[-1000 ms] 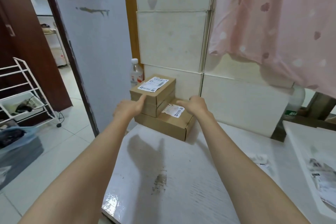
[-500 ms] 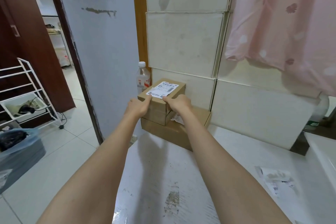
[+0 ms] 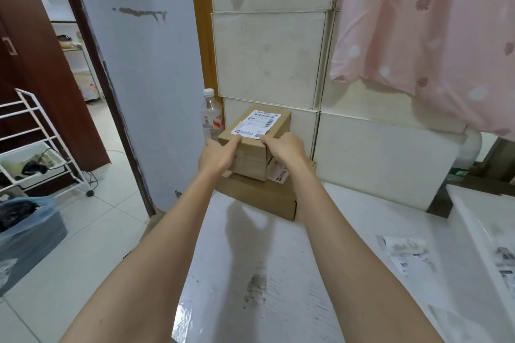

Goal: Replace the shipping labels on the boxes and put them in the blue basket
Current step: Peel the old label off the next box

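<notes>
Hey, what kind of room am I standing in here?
Probably a lived-in home, perhaps a utility corner: a white wire rack by the tiled doorway, a pink cloth hanging overhead, and labelled cardboard boxes stacked on a worn white table.

I look onto a glossy white table (image 3: 278, 273) set against cream wall panels (image 3: 269, 58). A pink patterned curtain (image 3: 434, 30) hangs at upper right. To the left, a pale blue wall (image 3: 150, 86) meets a dark brown door frame (image 3: 92, 64); beyond, a white wire rack (image 3: 41, 142) stands on pale floor tiles (image 3: 92, 231).
</notes>
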`<control>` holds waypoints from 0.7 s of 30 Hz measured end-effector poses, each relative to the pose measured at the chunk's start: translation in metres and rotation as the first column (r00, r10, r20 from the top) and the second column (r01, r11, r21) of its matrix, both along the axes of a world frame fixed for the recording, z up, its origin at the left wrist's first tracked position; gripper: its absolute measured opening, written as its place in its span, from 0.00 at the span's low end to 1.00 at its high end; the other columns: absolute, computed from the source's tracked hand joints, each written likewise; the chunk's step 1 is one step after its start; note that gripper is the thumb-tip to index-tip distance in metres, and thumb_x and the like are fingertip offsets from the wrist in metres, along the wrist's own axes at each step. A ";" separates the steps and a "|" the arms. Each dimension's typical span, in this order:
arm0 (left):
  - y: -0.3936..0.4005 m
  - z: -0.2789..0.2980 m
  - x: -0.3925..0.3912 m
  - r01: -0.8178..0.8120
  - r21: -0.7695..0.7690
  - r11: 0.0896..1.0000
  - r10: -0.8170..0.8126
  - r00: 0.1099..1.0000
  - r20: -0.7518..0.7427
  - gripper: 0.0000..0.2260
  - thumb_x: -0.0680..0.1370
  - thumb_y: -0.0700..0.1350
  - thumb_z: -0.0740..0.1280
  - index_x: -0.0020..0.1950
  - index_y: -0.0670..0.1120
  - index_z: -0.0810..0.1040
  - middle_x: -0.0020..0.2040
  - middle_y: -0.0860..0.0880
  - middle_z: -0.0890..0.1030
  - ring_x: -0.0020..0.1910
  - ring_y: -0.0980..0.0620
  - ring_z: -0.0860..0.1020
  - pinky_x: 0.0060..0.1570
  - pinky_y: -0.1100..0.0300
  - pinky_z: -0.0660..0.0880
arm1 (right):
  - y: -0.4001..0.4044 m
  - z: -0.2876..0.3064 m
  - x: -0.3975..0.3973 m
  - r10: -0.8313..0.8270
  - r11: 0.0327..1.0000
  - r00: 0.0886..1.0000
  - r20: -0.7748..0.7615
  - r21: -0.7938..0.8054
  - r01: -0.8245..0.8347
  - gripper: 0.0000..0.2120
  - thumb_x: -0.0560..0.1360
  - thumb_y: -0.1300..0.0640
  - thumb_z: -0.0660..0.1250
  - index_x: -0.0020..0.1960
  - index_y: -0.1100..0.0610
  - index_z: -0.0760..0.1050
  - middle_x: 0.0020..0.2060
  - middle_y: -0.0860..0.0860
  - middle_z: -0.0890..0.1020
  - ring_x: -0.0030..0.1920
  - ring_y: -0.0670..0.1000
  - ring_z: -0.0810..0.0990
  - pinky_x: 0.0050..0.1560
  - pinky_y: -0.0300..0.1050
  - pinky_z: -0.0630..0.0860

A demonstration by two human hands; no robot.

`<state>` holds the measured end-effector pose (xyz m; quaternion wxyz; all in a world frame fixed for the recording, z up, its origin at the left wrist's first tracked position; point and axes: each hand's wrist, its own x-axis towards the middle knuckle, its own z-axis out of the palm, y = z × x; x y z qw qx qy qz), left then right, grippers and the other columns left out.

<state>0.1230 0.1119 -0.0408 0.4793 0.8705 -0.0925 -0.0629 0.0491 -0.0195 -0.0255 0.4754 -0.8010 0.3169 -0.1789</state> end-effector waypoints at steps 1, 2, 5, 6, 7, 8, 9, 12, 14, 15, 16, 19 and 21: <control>-0.002 0.002 -0.010 0.012 -0.006 1.000 -0.012 1.000 -0.007 0.41 0.74 0.69 0.61 0.74 0.38 0.62 0.69 0.41 0.72 0.63 0.39 0.74 0.63 0.45 0.72 | -0.004 0.001 -0.009 -0.012 1.000 1.000 0.008 0.010 0.012 0.20 0.75 0.43 0.67 0.52 0.60 0.77 0.53 0.56 0.82 0.52 0.59 0.82 0.43 0.47 0.78; -0.005 0.005 -0.018 0.023 -0.009 1.000 -0.024 1.000 -0.010 0.43 0.72 0.70 0.61 0.73 0.38 0.63 0.69 0.42 0.72 0.63 0.38 0.75 0.63 0.44 0.72 | -0.007 0.003 -0.017 -0.023 1.000 1.000 0.018 0.017 0.023 0.21 0.74 0.43 0.68 0.53 0.61 0.78 0.53 0.56 0.82 0.52 0.59 0.82 0.47 0.51 0.80; -0.013 0.012 -0.050 0.079 -0.035 0.996 -0.080 0.997 -0.012 0.40 0.71 0.69 0.61 0.70 0.39 0.67 0.66 0.45 0.74 0.61 0.39 0.75 0.62 0.44 0.73 | -0.017 0.004 -0.048 -0.052 0.998 0.997 0.049 0.043 0.050 0.24 0.70 0.41 0.69 0.55 0.60 0.80 0.53 0.55 0.82 0.54 0.58 0.81 0.55 0.55 0.80; -0.016 0.013 -0.061 0.094 -0.055 0.994 -0.095 0.995 -0.006 0.34 0.74 0.66 0.63 0.67 0.40 0.69 0.64 0.45 0.75 0.61 0.40 0.75 0.62 0.45 0.74 | -0.020 0.005 -0.060 -0.064 0.997 0.996 0.062 0.052 0.060 0.26 0.68 0.40 0.68 0.55 0.59 0.80 0.52 0.55 0.83 0.54 0.57 0.81 0.55 0.55 0.80; -0.019 0.012 -0.071 0.107 -0.072 0.992 -0.108 0.994 -0.015 0.29 0.75 0.63 0.64 0.65 0.41 0.70 0.63 0.45 0.75 0.61 0.41 0.76 0.62 0.45 0.74 | -0.022 0.004 -0.071 -0.072 0.996 0.995 0.074 0.063 0.068 0.26 0.67 0.40 0.68 0.55 0.58 0.81 0.52 0.55 0.83 0.53 0.57 0.81 0.56 0.55 0.80; -0.021 0.011 -0.080 0.127 -0.085 0.988 -0.129 0.991 -0.020 0.29 0.75 0.63 0.64 0.65 0.42 0.71 0.62 0.45 0.75 0.60 0.42 0.76 0.62 0.46 0.74 | -0.024 0.003 -0.081 -0.080 0.994 0.993 0.082 0.075 0.074 0.26 0.66 0.40 0.68 0.55 0.58 0.81 0.52 0.55 0.83 0.53 0.57 0.81 0.56 0.55 0.80; -0.021 0.013 -0.091 0.152 -0.097 0.984 -0.157 0.987 -0.043 0.32 0.72 0.65 0.64 0.66 0.42 0.71 0.62 0.46 0.76 0.59 0.42 0.77 0.61 0.46 0.75 | -0.025 0.002 -0.094 -0.092 0.993 0.992 0.088 0.083 0.085 0.25 0.67 0.41 0.69 0.55 0.58 0.81 0.52 0.55 0.83 0.53 0.57 0.81 0.56 0.55 0.79; -0.023 0.011 -0.112 0.212 -0.139 0.967 -0.227 0.969 -0.099 0.46 0.57 0.73 0.62 0.67 0.44 0.72 0.58 0.47 0.79 0.55 0.45 0.78 0.59 0.47 0.77 | -0.024 -0.002 -0.130 -0.137 0.986 0.983 0.126 0.109 0.124 0.18 0.71 0.44 0.69 0.51 0.58 0.81 0.49 0.54 0.83 0.53 0.57 0.81 0.57 0.54 0.79; -0.023 0.006 -0.125 0.220 -0.133 0.966 -0.239 0.960 -0.148 0.53 0.54 0.73 0.63 0.71 0.42 0.67 0.59 0.47 0.79 0.55 0.46 0.79 0.58 0.49 0.77 | -0.021 -0.009 -0.153 -0.162 0.980 0.977 0.142 0.138 0.142 0.14 0.73 0.46 0.69 0.46 0.57 0.81 0.44 0.51 0.82 0.51 0.56 0.81 0.57 0.54 0.79; -0.022 0.005 -0.135 0.228 -0.118 0.967 -0.245 0.955 -0.166 0.55 0.54 0.73 0.63 0.73 0.41 0.64 0.62 0.46 0.78 0.57 0.46 0.78 0.59 0.48 0.77 | -0.020 -0.013 -0.164 -0.172 0.976 0.974 0.146 0.158 0.149 0.13 0.73 0.46 0.69 0.44 0.57 0.80 0.42 0.51 0.82 0.51 0.56 0.81 0.56 0.55 0.79; -0.020 0.004 -0.146 0.247 -0.109 0.963 -0.263 0.949 -0.174 0.55 0.56 0.73 0.64 0.74 0.40 0.62 0.64 0.46 0.77 0.58 0.45 0.78 0.58 0.48 0.77 | -0.017 -0.018 -0.175 -0.184 0.972 0.972 0.145 0.177 0.157 0.14 0.73 0.46 0.70 0.43 0.58 0.80 0.41 0.51 0.82 0.50 0.56 0.82 0.56 0.55 0.79; -0.015 -0.005 -0.166 0.329 -0.060 0.942 -0.334 0.926 -0.177 0.36 0.71 0.66 0.67 0.68 0.42 0.70 0.56 0.47 0.78 0.50 0.49 0.78 0.50 0.53 0.80 | -0.011 -0.028 -0.203 -0.190 0.967 0.971 0.143 0.201 0.159 0.15 0.72 0.46 0.70 0.44 0.59 0.81 0.39 0.52 0.82 0.50 0.56 0.82 0.56 0.57 0.79; -0.011 -0.013 -0.172 0.395 -0.003 0.919 -0.387 0.899 -0.204 0.27 0.74 0.64 0.66 0.60 0.43 0.76 0.49 0.48 0.79 0.44 0.50 0.78 0.49 0.54 0.80 | -0.008 -0.033 -0.220 -0.185 0.967 0.974 0.128 0.198 0.157 0.13 0.73 0.46 0.70 0.44 0.56 0.82 0.40 0.50 0.83 0.49 0.53 0.82 0.57 0.55 0.79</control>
